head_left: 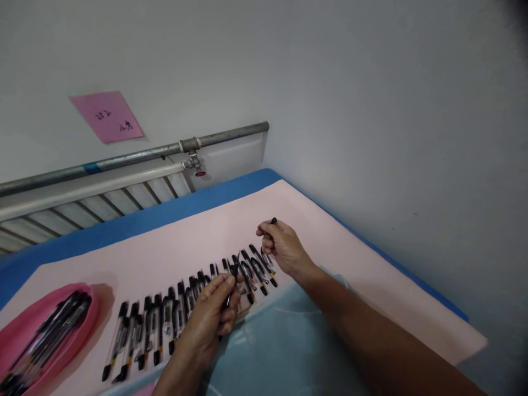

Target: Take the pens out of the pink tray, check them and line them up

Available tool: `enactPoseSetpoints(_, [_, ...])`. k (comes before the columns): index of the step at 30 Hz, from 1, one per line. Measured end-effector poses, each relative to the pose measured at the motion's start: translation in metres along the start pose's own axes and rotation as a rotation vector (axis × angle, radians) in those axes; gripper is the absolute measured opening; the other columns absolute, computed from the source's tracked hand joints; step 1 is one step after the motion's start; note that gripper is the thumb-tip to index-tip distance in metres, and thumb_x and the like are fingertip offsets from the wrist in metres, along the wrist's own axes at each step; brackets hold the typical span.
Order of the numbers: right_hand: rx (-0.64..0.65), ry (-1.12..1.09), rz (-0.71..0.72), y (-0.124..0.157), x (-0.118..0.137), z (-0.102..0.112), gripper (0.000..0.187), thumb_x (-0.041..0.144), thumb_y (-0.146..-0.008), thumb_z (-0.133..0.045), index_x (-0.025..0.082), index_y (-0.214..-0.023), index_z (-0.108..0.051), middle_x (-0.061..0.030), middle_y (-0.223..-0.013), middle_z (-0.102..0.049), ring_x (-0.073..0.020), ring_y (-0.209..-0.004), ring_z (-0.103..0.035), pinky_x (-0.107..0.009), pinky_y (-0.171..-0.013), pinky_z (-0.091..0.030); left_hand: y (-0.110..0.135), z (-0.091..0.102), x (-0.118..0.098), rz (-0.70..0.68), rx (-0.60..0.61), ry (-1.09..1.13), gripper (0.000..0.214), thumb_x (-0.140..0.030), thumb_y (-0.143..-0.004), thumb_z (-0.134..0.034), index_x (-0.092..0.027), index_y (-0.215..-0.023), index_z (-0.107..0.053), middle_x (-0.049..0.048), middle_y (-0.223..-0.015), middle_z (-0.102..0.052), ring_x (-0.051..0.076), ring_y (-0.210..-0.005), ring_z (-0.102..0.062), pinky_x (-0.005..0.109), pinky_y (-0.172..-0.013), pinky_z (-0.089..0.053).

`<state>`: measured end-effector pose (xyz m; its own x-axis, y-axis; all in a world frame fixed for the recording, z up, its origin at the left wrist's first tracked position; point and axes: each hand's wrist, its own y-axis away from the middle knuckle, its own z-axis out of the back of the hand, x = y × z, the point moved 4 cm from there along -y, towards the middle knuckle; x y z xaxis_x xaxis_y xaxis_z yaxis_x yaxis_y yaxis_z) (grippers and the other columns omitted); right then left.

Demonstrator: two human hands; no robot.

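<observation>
My left hand (214, 308) is closed on a pen (234, 269) with a black end, held at a slant above the row of pens. My right hand (284, 247), up and to the right, pinches a small black piece (274, 221); most of it is hidden by the fingers, so I cannot tell whether it is a cap or part of a pen. Below the hands, several clear pens (157, 330) with black ends lie side by side in a slanting row. Separate parts, apparently clipped caps, lie along many of them.
At the left stands a pink basin (88, 324) with several pens (53, 335) inside. Pale pink paper (330, 247) covers the blue table (264, 179). Behind it are a radiator (103, 203), a metal pipe (144, 154) with a valve, and a wall with a pink note (108, 118).
</observation>
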<state>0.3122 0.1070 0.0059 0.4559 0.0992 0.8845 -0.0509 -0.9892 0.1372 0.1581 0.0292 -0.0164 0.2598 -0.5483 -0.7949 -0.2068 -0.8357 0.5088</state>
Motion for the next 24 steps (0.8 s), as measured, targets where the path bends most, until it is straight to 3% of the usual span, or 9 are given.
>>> enactPoseSetpoints(5, [0.373, 0.258, -0.242, 0.019, -0.016, -0.02, 0.012, 0.024, -0.065, -0.058, 0.014, -0.072, -0.055, 0.0032, -0.057, -0.052, -0.0013, -0.037, -0.032, -0.017, -0.035, -0.021, -0.001, 0.002, -0.002, -0.016, -0.005, 0.023, 0.032, -0.043, -0.066, -0.064, -0.018, -0.081, -0.049, -0.0084, -0.052, -0.038, 0.0, -0.034, -0.02, 0.012, -0.032, -0.008])
enactPoseSetpoints(7, [0.435, 0.304, -0.264, 0.026, -0.023, -0.027, 0.012, 0.025, -0.066, -0.058, 0.014, -0.071, -0.055, 0.0039, -0.055, -0.052, -0.0014, -0.037, -0.032, -0.016, -0.035, -0.021, -0.001, 0.002, -0.001, -0.016, -0.012, 0.024, 0.032, -0.042, -0.067, -0.064, -0.019, -0.078, -0.046, -0.0082, -0.052, -0.04, 0.0, -0.034, -0.021, 0.012, -0.032, -0.008])
enactPoseSetpoints(10, [0.359, 0.271, -0.185, 0.024, -0.022, -0.027, 0.012, 0.026, -0.067, -0.058, 0.015, -0.069, -0.054, 0.0053, -0.054, -0.048, -0.0015, -0.038, -0.031, -0.016, -0.035, -0.021, -0.002, 0.002, 0.001, -0.016, 0.009, 0.001, 0.03, -0.042, -0.068, -0.062, -0.019, -0.079, -0.047, -0.0082, -0.052, -0.04, 0.0, -0.034, -0.02, 0.012, -0.032, -0.007])
enactPoseSetpoints(14, [0.059, 0.072, -0.038, 0.004, -0.003, -0.005, 0.012, 0.024, -0.064, -0.058, 0.015, -0.068, -0.05, 0.0055, -0.057, -0.045, -0.0008, -0.037, -0.03, -0.017, -0.035, -0.019, -0.002, 0.0, 0.002, -0.015, 0.068, -0.095, 0.027, -0.041, -0.07, -0.06, -0.017, -0.078, -0.05, -0.0075, -0.052, -0.04, 0.0, -0.035, -0.02, 0.013, -0.032, -0.007])
enactPoseSetpoints(18, [-0.149, -0.061, 0.099, -0.01, 0.017, 0.019, 0.015, 0.024, -0.063, -0.058, 0.017, -0.066, -0.046, 0.0056, -0.06, -0.044, -0.0005, -0.037, -0.028, -0.018, -0.035, -0.019, -0.002, 0.007, -0.001, -0.053, 0.022, -0.119, 0.025, -0.039, -0.07, -0.061, -0.017, -0.079, -0.053, -0.0067, -0.053, -0.043, 0.001, -0.035, -0.024, 0.012, -0.03, -0.011])
enactPoseSetpoints(20, [-0.125, -0.056, 0.082, -0.009, 0.017, 0.019, 0.015, 0.025, -0.063, -0.058, 0.017, -0.067, -0.046, 0.0056, -0.06, -0.044, -0.0004, -0.037, -0.027, -0.017, -0.035, -0.018, -0.004, 0.011, -0.004, -0.102, -0.014, -0.098, 0.026, -0.038, -0.069, -0.061, -0.016, -0.082, -0.055, -0.0056, -0.054, -0.046, 0.002, -0.036, -0.031, 0.012, -0.03, -0.017])
enactPoseSetpoints(24, [0.208, 0.149, -0.16, 0.009, -0.007, -0.009, 0.015, 0.026, -0.065, -0.059, 0.015, -0.067, -0.049, 0.0053, -0.056, -0.044, -0.0008, -0.036, -0.028, -0.017, -0.034, -0.017, -0.008, 0.018, -0.006, -0.15, -0.089, 0.013, 0.028, -0.034, -0.069, -0.063, -0.013, -0.087, -0.057, 0.0006, -0.063, -0.058, 0.007, -0.048, -0.051, 0.018, -0.042, -0.04])
